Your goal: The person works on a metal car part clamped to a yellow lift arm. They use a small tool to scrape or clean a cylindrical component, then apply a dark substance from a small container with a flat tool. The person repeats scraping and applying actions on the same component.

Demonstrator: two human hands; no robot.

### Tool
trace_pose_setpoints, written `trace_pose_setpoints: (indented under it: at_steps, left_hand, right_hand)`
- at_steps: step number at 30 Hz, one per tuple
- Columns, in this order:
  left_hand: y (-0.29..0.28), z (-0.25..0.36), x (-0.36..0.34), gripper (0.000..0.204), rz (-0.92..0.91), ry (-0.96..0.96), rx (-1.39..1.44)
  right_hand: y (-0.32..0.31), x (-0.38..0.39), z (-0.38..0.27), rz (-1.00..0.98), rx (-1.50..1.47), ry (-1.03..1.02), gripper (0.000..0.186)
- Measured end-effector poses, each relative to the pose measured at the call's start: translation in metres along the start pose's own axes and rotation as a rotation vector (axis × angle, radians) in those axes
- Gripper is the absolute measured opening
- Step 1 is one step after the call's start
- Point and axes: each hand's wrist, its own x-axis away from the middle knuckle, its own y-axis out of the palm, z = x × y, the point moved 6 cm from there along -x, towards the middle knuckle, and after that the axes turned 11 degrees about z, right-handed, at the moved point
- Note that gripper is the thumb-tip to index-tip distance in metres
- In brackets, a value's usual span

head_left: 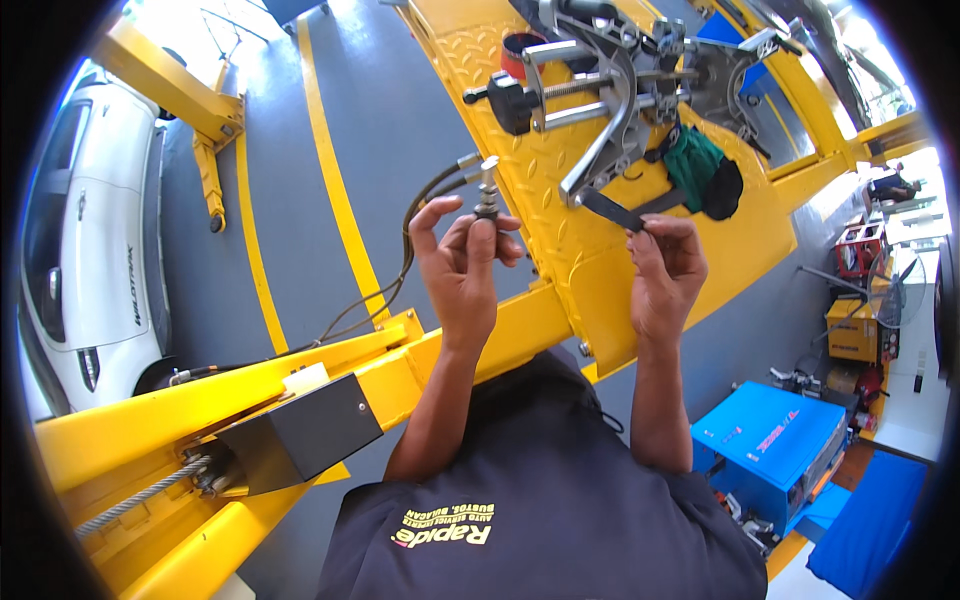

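Here in the head view, both bare hands are up in front of the dark shirt, and each one is busy! The left hand (462, 262) has a small metal fitting (487, 192) pinched between thumb and fingers, its silvery end pointing up, the other fingers loosely curled, with dark hoses (408, 240) running just behind. Across to the right hand (667, 268): thumb and fingers close on the near end of a dark flat strip (610, 209), which slants up and left over the yellow tread plate (545, 215). The strip's far end lies right by the silver clamp device (625, 110), a big framework of arms and rods, and a green-and-black cloth item (693, 165) sits beside it. A red-and-black ring-shaped thing (518, 55) is up there too. Lower left, a black cover (312, 430) on the yellow beam (190, 385); far left, a white vehicle (105, 225); lower right, a blue cabinet (765, 430).
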Motion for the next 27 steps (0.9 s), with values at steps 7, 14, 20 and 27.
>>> trace_pose_setpoints:
  at_steps: [7,14,20,27]
  left_hand:
    - [0.005,0.02,-0.026,0.017,-0.036,0.42,-0.267]
    - [0.042,0.068,-0.081,0.012,-0.074,0.671,-0.362]
    - [0.052,0.063,-0.124,0.022,-0.11,0.493,-0.118]
    - [0.028,-0.006,-0.219,0.04,-0.054,-0.012,-0.121]
  right_hand:
    - [-0.018,-0.017,0.016,0.049,-0.391,0.218,0.015]
    - [-0.015,-0.013,0.013,0.024,-0.42,0.266,0.015]
    - [-0.02,-0.008,0.011,0.01,-0.444,0.27,0.015]
    - [-0.026,-0.003,0.016,0.056,-0.473,0.36,0.016]
